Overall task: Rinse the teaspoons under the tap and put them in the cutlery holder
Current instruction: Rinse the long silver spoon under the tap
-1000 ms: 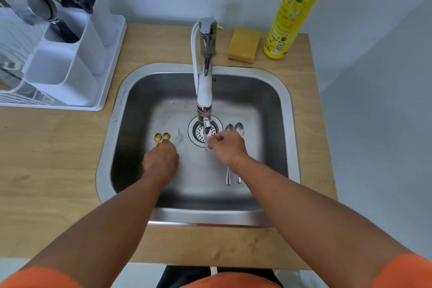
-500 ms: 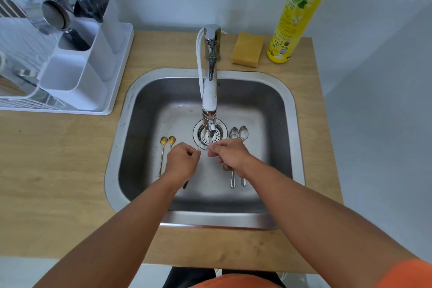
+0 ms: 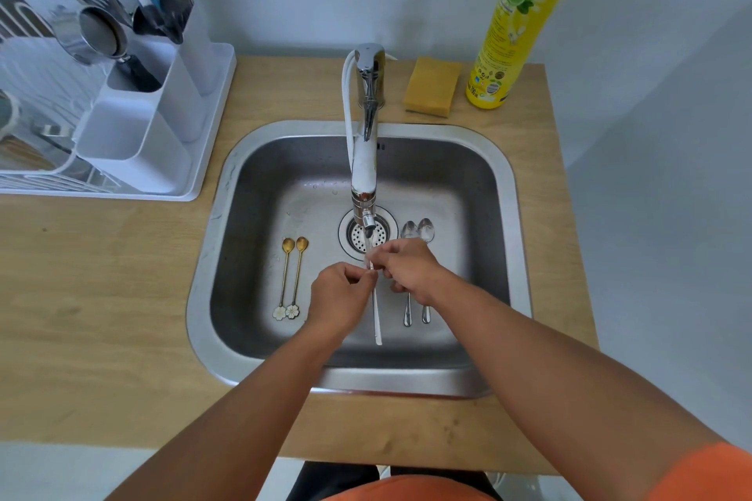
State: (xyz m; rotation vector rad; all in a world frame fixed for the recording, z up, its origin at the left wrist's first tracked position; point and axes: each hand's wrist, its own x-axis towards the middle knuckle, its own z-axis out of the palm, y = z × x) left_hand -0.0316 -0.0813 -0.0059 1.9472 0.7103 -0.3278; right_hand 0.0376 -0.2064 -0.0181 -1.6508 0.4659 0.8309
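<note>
Teaspoon (image 3: 375,299) now lifted from the sink (image 3: 494,183) into the tap (image 3: 365,159) stream; our left hand (image 3: 339,303) and right hand (image 3: 409,268) both pinch it. Rinsing has begun.

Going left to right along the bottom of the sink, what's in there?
Gold spoons → left hand → spoon held under the tap → right hand → two silver spoons.

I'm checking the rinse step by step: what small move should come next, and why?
Probably carry the silver teaspoon left to the cutlery holder. Both hands pinch it under the tap, so its rinse looks underway; four spoons wait in the sink.
</note>
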